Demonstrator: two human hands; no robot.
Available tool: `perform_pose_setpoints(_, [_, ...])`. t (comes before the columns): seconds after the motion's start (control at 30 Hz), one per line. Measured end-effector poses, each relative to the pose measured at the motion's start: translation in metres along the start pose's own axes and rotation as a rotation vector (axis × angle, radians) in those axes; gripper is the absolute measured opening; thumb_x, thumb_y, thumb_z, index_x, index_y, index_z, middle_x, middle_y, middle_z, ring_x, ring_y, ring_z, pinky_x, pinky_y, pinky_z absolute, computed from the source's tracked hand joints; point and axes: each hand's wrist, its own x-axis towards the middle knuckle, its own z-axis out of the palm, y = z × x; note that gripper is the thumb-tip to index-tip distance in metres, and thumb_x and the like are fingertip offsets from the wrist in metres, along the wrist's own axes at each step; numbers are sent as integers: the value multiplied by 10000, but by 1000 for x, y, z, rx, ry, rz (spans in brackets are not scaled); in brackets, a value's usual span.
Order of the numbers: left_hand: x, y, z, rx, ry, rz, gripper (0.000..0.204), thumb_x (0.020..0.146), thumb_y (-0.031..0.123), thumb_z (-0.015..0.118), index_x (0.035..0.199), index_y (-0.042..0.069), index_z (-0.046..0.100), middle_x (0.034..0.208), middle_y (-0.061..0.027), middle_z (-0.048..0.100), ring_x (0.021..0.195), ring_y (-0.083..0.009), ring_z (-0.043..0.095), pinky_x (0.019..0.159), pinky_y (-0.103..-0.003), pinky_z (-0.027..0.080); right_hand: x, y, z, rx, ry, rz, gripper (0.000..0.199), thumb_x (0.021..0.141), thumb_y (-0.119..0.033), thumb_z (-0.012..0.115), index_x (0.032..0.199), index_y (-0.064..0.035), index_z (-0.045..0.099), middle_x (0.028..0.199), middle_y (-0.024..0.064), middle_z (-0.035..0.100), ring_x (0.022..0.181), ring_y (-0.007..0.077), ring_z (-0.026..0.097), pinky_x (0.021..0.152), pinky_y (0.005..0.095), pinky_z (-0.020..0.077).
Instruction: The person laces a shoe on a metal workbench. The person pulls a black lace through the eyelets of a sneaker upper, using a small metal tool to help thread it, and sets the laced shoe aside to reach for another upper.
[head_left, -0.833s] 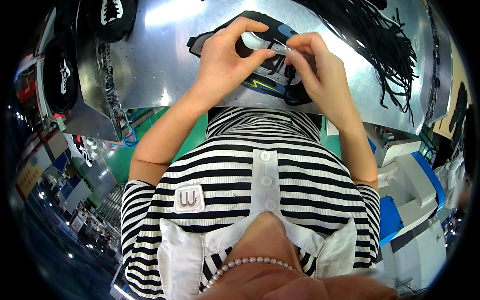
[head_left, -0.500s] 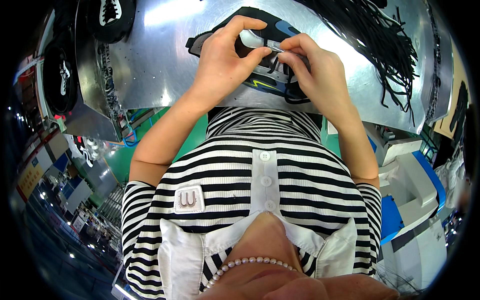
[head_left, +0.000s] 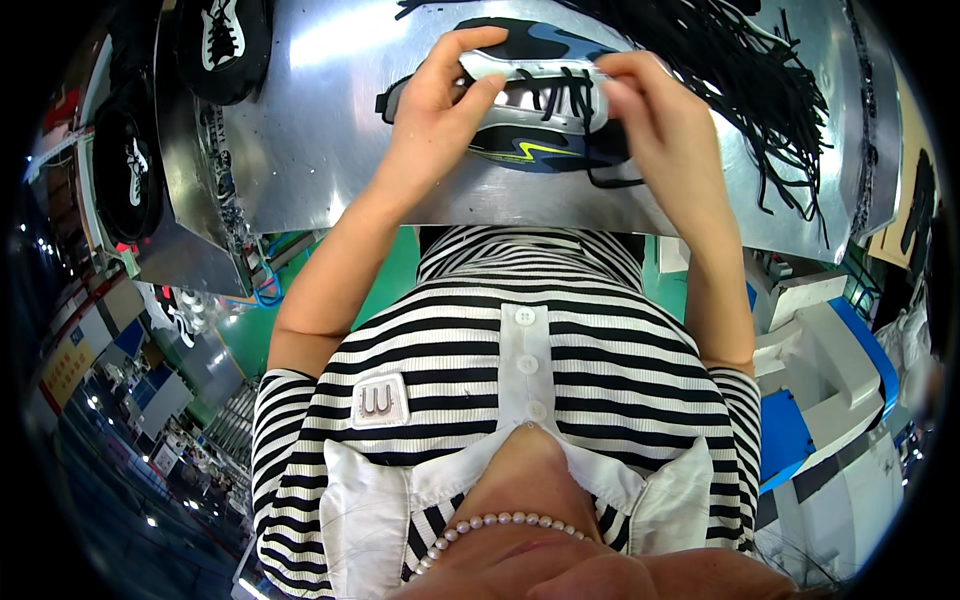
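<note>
A black shoe upper with blue-grey panels, a yellow zigzag and a silver-white lacing strip lies on the metal table in front of me. Black lace crosses the strip in several rows, and a loose length trails off on the near side. My left hand grips the upper near its collar end, thumb on the lacing strip and index finger curled over the far side. At the other end of the lacing is my right hand, its fingers bent and smeared by motion; whether they pinch lace is unclear.
A thick bundle of black laces spreads over the right of the metal table. Black shoes with white lacing areas stand at the left. A grey and blue machine is beside me at lower right.
My right hand has moved right from a pinch on a lace end near my left thumb to the far end of the lacing. My left fingers have shifted, uncovering the lace rows.
</note>
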Motion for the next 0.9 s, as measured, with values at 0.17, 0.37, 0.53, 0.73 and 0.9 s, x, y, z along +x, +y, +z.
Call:
perform_pose_setpoints(0.17, [6,12,13,107,-26,-9,494,880,-37,663,1344,49,518,1011,-65,682,912,-92,644,808,-215,514,-3,34,28,101,195,18,180,955,-164,609,1104,-63,621,855,117,692,707,254,662,633,338,501])
perform_pose_setpoints(0.37, [7,18,-28,-301,-257,-183,417,913,37,635,1318,47,534,920,-36,695,939,-117,644,849,-276,496,8,41,40,-23,312,-71,161,945,-167,617,1075,-73,624,880,95,703,714,271,665,633,360,507])
perform_pose_setpoints(0.53, [-8,36,-15,324,-78,69,451,894,77,684,1315,17,533,1058,-72,674,1001,-163,629,874,-325,492,8,34,27,209,320,-35,212,895,-186,702,1058,-67,635,760,34,640,619,147,591,563,280,457])
perform_pose_setpoints(0.73, [-31,17,11,832,60,393,599,828,88,764,1353,43,480,1145,-156,637,999,-335,636,871,-385,498,-43,20,30,-94,82,-8,347,714,-330,833,886,-91,649,719,23,596,562,179,574,504,298,437])
perform_pose_setpoints(0.9, [-26,26,15,1240,46,518,339,809,163,739,1129,94,652,1149,-82,637,991,-259,620,813,-367,467,-19,33,45,-171,230,-118,154,806,-166,742,879,-88,631,831,19,613,609,220,619,524,330,458])
